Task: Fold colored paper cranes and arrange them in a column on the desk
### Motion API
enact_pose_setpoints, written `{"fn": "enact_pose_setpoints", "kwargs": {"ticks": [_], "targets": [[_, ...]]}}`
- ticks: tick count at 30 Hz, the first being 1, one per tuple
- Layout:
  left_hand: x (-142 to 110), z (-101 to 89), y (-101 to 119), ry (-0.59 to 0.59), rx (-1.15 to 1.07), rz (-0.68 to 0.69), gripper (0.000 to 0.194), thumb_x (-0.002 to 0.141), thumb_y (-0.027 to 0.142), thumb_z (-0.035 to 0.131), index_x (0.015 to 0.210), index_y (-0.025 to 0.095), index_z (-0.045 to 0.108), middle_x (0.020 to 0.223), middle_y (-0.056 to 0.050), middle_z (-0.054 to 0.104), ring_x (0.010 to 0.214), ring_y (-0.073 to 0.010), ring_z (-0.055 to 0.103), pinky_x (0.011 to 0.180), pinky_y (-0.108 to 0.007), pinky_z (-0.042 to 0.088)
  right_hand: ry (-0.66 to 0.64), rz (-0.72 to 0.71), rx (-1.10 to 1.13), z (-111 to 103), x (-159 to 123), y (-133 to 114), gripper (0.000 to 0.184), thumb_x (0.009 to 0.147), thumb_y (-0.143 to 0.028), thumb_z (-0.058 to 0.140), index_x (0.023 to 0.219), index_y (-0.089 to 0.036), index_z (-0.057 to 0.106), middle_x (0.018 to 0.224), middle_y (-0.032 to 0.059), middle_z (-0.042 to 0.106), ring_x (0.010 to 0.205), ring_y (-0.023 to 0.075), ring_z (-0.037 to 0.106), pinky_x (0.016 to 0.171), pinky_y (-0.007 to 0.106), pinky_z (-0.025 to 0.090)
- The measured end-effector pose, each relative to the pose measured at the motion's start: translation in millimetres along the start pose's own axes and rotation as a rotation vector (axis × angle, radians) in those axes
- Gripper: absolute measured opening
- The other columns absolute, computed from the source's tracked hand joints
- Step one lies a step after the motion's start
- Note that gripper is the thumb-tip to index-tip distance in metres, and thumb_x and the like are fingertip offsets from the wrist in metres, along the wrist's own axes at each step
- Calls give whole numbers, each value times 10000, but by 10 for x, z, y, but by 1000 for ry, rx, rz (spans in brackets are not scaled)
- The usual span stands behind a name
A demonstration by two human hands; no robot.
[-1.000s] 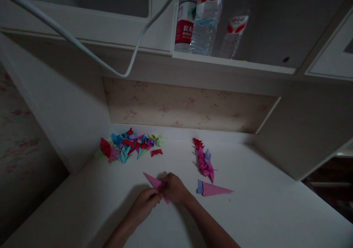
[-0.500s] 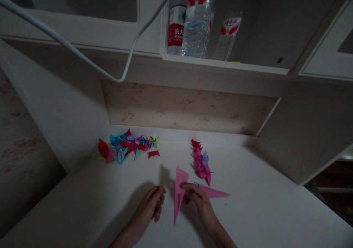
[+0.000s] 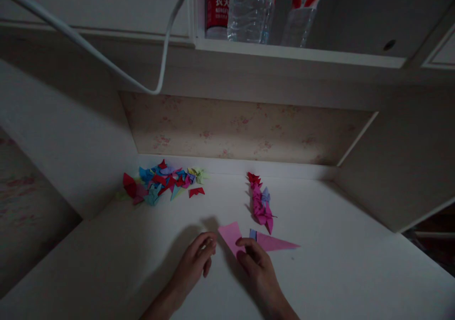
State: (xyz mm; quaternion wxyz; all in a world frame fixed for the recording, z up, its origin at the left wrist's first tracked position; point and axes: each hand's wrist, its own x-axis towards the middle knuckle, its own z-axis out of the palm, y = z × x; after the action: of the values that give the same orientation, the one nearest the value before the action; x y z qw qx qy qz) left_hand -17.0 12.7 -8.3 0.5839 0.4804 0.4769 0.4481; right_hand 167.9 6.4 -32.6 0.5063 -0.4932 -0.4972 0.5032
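Observation:
A pink paper piece lies on the white desk under the fingers of my right hand, which curl down onto its near end. My left hand rests on the desk just left of the paper, fingers loosely curled with nothing in them. Just right of my right hand lies a folded pink triangle with a small purple piece at its blunt end. Behind it runs a chain of joined pink, red and purple folded units.
A heap of small folded paper units in red, blue, green and pink sits at the back left. Water bottles stand on the shelf above. A white cable hangs across the upper left. Cabinet side walls flank the desk.
The pink paper went from held in both hands to held upright by the right, and now lies flatter on the desk. My left hand let go and rests beside it.

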Motion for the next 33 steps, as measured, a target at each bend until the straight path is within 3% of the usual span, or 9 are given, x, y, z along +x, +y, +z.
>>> {"fn": "enact_pose_setpoints", "kwargs": {"ticks": [4, 8, 12, 17, 22, 28, 33], "targets": [[-11, -67, -16, 37, 99, 48, 440, 815, 559, 551, 992, 158, 591, 752, 17, 523, 448, -54, 399, 409, -196, 289, -72, -1, -123, -12, -21, -78, 230, 786, -285, 576, 980, -211, 673, 742, -4, 584, 641, 150, 490, 586, 251, 372], [-5, -82, -31, 74, 166, 26, 387, 813, 534, 567, 795, 150, 606, 595, 48, 472, 435, -60, 364, 413, -191, 261, -163, -55, -209, 39, -70, -124, 232, 855, -346, 546, 995, -219, 680, 776, 7, 606, 693, 161, 510, 637, 262, 389], [13, -104, -24, 128, 126, 55, 333, 797, 476, 596, 723, 152, 599, 567, 54, 470, 415, -54, 369, 403, -184, 272, -216, -118, -193, 91, -107, -111, 318, 781, -361, 678, 1066, -225, 640, 837, 7, 611, 673, 141, 491, 590, 242, 379], [18, -126, -3, 181, 66, 45, 316, 783, 457, 587, 718, 148, 597, 661, 21, 556, 392, -46, 402, 368, -184, 286, -152, -48, -67, 99, -76, -31, 355, 835, -437, 621, 1098, -200, 644, 777, 20, 633, 630, 136, 513, 565, 249, 390], [13, -133, -36, 134, 63, 34, 290, 797, 425, 582, 707, 149, 589, 650, 25, 547, 404, -48, 418, 379, -181, 302, -101, 44, 31, 43, -12, -56, 414, 812, -512, 628, 993, -148, 704, 603, 5, 580, 568, 132, 495, 514, 248, 359], [31, -123, -40, 88, 91, 11, 304, 785, 440, 587, 703, 148, 596, 619, 25, 542, 397, -54, 408, 383, -188, 297, -49, 71, 2, -1, 42, -5, 408, 816, -510, 619, 930, -129, 709, 573, 4, 585, 550, 134, 506, 538, 264, 370], [39, -117, -63, 25, 189, -4, 373, 791, 483, 554, 608, 158, 555, 499, 49, 475, 386, -67, 390, 394, -192, 274, -70, -116, -300, -142, 59, -138, 325, 850, -452, 576, 808, -155, 700, 721, 37, 631, 681, 164, 543, 630, 275, 399]]}}
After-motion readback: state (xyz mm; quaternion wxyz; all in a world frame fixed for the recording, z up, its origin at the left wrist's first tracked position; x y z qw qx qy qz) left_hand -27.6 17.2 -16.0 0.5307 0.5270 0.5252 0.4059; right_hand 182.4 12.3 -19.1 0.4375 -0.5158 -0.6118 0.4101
